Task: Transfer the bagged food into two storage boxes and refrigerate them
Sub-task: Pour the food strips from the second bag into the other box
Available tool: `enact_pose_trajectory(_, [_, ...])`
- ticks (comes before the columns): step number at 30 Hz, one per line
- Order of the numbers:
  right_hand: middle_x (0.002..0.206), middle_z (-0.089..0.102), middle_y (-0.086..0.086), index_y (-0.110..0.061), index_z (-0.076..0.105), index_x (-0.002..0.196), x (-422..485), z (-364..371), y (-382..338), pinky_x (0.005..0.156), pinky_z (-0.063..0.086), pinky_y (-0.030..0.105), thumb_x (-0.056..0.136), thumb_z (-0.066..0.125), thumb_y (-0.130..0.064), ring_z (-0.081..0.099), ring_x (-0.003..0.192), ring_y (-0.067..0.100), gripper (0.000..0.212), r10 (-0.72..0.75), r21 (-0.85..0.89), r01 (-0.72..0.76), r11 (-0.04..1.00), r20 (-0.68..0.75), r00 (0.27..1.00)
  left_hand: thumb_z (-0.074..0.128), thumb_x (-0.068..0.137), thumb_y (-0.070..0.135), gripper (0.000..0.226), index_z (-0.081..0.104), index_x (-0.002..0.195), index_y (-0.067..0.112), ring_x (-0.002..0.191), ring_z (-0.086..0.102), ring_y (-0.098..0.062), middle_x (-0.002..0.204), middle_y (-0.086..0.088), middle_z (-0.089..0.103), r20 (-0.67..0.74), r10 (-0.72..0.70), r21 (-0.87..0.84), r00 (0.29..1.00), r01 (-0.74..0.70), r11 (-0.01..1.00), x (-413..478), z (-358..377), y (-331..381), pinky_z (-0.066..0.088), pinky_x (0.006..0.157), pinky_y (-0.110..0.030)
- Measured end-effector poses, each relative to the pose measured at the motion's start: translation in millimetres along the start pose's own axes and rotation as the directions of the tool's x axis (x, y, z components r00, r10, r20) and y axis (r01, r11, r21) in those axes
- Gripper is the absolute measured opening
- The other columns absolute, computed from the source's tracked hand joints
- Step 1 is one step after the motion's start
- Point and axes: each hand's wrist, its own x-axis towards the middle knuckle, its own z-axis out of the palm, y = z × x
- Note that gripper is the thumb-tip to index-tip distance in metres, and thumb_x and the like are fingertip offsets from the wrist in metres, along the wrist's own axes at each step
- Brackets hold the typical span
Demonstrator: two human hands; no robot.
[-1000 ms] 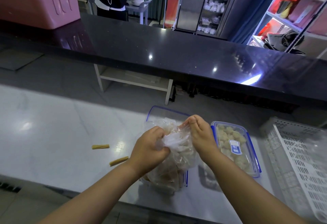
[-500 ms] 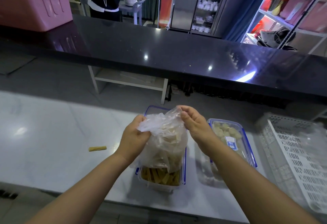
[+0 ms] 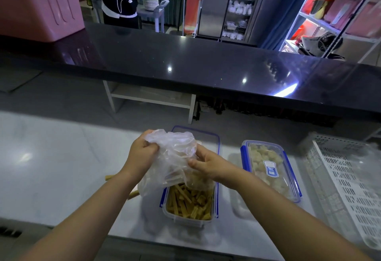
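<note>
On the white tabletop (image 3: 51,168), left of the slatted crate (image 3: 346,178), the step in hand looks to be emptying the bag (image 3: 171,157) into the open box (image 3: 187,220). It stands just beside the shut box (image 3: 245,158), which is lidded and full of pale lumps. The bag hangs mouth-down over the far half of the open box, its film slack and crumpled, and a few pieces seem caught in its folds. The left hand (image 3: 142,155) grips the bag's top, fingers curled into the film; the right hand (image 3: 208,164) pinches it lower on the side. To do this well, I'd say, keep the mouth inside the box's walls, lift the top straight up, and let the lower fingers work the film downward so the last pieces slide out rather than spill. The sticks (image 3: 189,201) fill the near end, so levelling them should help what looks like the lid (image 3: 206,137) behind to close. Two stray sticks (image 3: 109,177) lie on the tabletop to the left and want gathering in.
</note>
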Motion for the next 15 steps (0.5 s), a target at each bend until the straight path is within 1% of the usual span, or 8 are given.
enact_pose_trajectory(2, [0.130,0.054,-0.005,-0.038,0.038,0.136,2,3,1,0.096,0.048,0.039,0.091,0.055,-0.036,0.056,0.114,0.018,0.048,0.010,0.036,-0.010,0.999,0.002,1.000,0.053,0.084,0.009,0.026,0.067,0.094,0.030,0.086,0.062,-0.013,0.092,0.008,0.065,-0.030,-0.015,-0.025,0.999,0.014,1.000,2,-2,0,0.047,0.066,-0.024])
enact_pose_trajectory(3, [0.129,0.055,-0.004,-0.036,0.038,0.137,3,2,2,0.095,0.049,0.039,0.092,0.054,-0.034,0.057,0.113,0.018,0.048,0.010,0.051,-0.011,0.999,0.004,1.000,0.053,0.084,0.010,0.025,0.066,0.096,0.027,0.087,0.062,-0.014,0.094,0.006,0.065,-0.044,-0.024,-0.034,0.999,0.022,0.999,3,-2,0,0.048,0.066,-0.024])
enact_pose_trajectory(5, [0.123,0.059,-0.004,-0.032,0.045,0.133,3,-1,0,0.086,0.054,0.030,0.093,0.054,-0.030,0.062,0.107,0.015,0.041,0.003,0.088,-0.001,0.996,-0.014,1.000,0.053,0.084,0.010,0.024,0.066,0.101,0.022,0.088,0.062,-0.017,0.096,0.001,0.065,-0.049,-0.037,-0.043,0.998,0.035,0.998,6,-4,3,0.048,0.065,-0.025])
enact_pose_trajectory(7, [0.116,0.063,-0.004,-0.029,0.054,0.123,4,-8,-4,0.076,0.055,0.023,0.093,0.054,-0.026,0.065,0.099,0.011,0.030,0.002,0.134,0.010,0.991,-0.084,0.996,0.052,0.083,0.009,0.025,0.065,0.102,0.019,0.087,0.062,-0.020,0.097,-0.003,0.065,-0.049,-0.045,-0.056,0.998,0.043,0.998,9,-4,6,0.048,0.064,-0.025])
enact_pose_trajectory(8, [0.114,0.065,-0.004,-0.029,0.056,0.120,4,-12,-7,0.075,0.055,0.022,0.093,0.055,-0.026,0.066,0.097,0.010,0.027,0.001,0.140,0.017,0.990,-0.127,0.992,0.051,0.083,0.008,0.025,0.065,0.101,0.018,0.087,0.062,-0.020,0.096,-0.004,0.065,-0.053,-0.046,-0.068,0.998,0.042,0.997,11,-4,9,0.048,0.063,-0.025])
enact_pose_trajectory(10, [0.112,0.065,-0.004,-0.026,0.056,0.121,6,-21,-11,0.083,0.054,0.028,0.093,0.054,-0.027,0.065,0.099,0.012,0.028,-0.012,0.104,0.033,0.994,-0.192,0.981,0.051,0.083,0.006,0.026,0.066,0.100,0.019,0.086,0.062,-0.020,0.095,-0.004,0.066,-0.070,-0.039,-0.080,0.997,0.034,0.996,15,-5,17,0.049,0.063,-0.025])
enact_pose_trajectory(12, [0.114,0.065,-0.002,-0.024,0.053,0.126,7,-26,-15,0.091,0.051,0.032,0.095,0.051,-0.027,0.062,0.103,0.014,0.032,-0.027,0.089,0.047,0.995,-0.217,0.976,0.052,0.084,0.006,0.025,0.067,0.097,0.021,0.084,0.063,-0.019,0.093,-0.002,0.067,-0.078,-0.029,-0.077,0.997,0.023,0.997,19,-5,23,0.050,0.063,-0.026])
enact_pose_trajectory(15, [0.114,0.064,-0.001,-0.023,0.054,0.124,9,-31,-19,0.090,0.051,0.030,0.096,0.049,-0.025,0.061,0.105,0.014,0.029,-0.050,0.099,0.076,0.992,-0.238,0.970,0.053,0.083,0.007,0.023,0.068,0.092,0.022,0.080,0.063,-0.018,0.088,0.000,0.067,-0.071,-0.016,-0.088,0.997,0.010,0.996,25,-5,34,0.050,0.062,-0.027])
